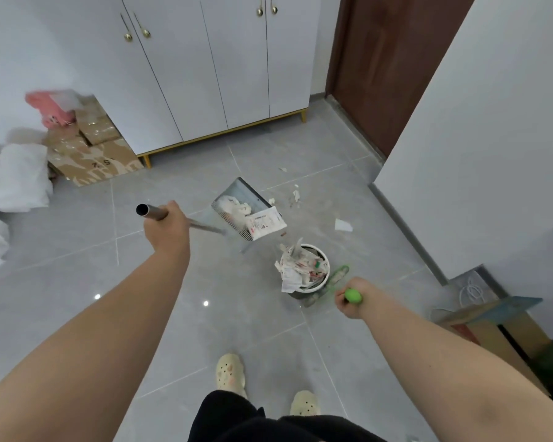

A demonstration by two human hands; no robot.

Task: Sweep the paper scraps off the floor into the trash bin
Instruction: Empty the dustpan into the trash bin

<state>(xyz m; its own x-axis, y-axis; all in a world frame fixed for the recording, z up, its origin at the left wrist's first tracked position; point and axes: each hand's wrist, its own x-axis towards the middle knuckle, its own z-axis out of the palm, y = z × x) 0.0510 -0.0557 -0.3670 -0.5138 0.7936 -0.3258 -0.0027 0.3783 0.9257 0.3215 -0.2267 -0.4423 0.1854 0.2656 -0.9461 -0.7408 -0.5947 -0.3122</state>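
View from a head camera, looking down at a grey tiled floor (pixel 77 237) in a room with white walls.

The left grip (pixel 165 224), a bare hand, has its fingers curled tight round the metal tube handle (pixel 150 211) of a dustpan (pixel 237 194). The dustpan appears lifted off the floor and tilted. It holds crumpled white paper, and a printed paper packet (pixel 265 222) lies at its toothed edge, the side nearest the trash bin.

The trash bin (pixel 315 286), small, round and white, stands near the middle of the floor, just in front of the dustpan. It is heaped over its rim with torn paper (pixel 296 266).

The right grip (pixel 348 299), also a bare hand, is closed round the green end of a broom (pixel 340 273). The broom runs down beside the bin on its right and is blurred, so its head cannot be made out.

Several small paper scraps (pixel 296 196) lie on the floor beyond the dustpan, toward the far edge by the cabinet. 1 larger white piece (pixel 343 225) lies to the right of them, nearer the right wall.

A white cabinet (pixel 205 74) with gold legs lines the far edge. Cardboard boxes (pixel 93 157) and white bags (pixel 13 177) sit in the far left corner. A brown door (pixel 380 59) stands at the far right.

2 cream slippers (pixel 230 371) show at the near edge.
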